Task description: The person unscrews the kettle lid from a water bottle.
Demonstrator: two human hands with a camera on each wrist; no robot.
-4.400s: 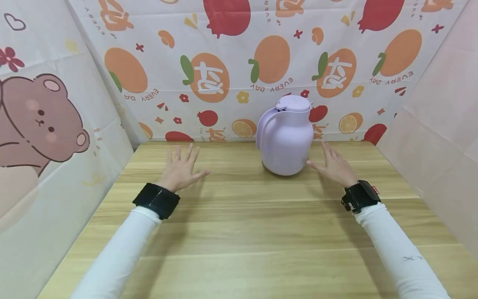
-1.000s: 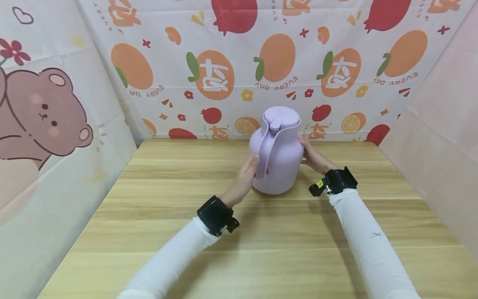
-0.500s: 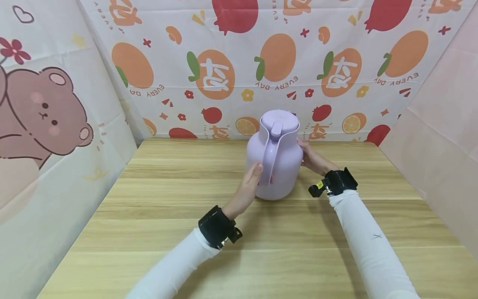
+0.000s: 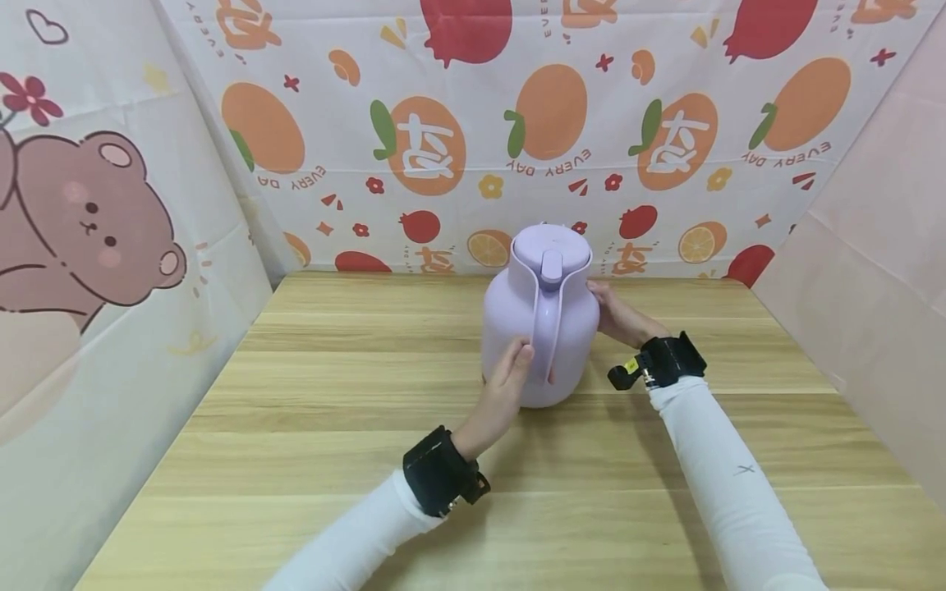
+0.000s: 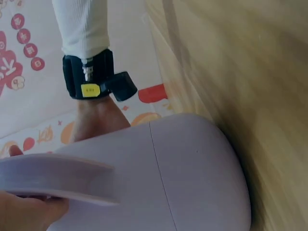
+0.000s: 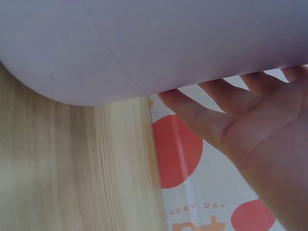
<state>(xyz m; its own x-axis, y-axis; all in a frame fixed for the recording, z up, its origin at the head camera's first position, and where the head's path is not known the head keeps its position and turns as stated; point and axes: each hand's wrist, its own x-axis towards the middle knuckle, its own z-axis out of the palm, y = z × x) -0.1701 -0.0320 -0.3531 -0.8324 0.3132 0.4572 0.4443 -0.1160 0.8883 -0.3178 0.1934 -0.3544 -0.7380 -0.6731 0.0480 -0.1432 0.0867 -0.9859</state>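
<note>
A pale lilac thermos jug (image 4: 510, 320) with a lidded top (image 4: 552, 246) stands upright near the back of the table. Its loop handle (image 4: 545, 328) faces the front. My left hand (image 4: 495, 398) grips the lower part of this handle; in the left wrist view, thumb and fingers of the left hand (image 5: 29, 211) lie on both sides of it. On the jug's right side rests my right hand (image 4: 623, 316), its fingertips partly hidden behind the body in the head view. The right wrist view shows the fairly straight fingers (image 6: 192, 113) touching the jug's wall.
The wood-grain table (image 4: 332, 460) extends in front of the jug and to both sides. A fruit-print cloth (image 4: 332, 148) hangs close behind it, and a bear-print cloth (image 4: 96, 230) borders the left. Pale cloth (image 4: 872, 246) closes off the right side.
The handle has turned from the left to the front, and the jug has come nearer. My left hand moved right and closer with the handle. The right hand stayed almost still over the last second.
</note>
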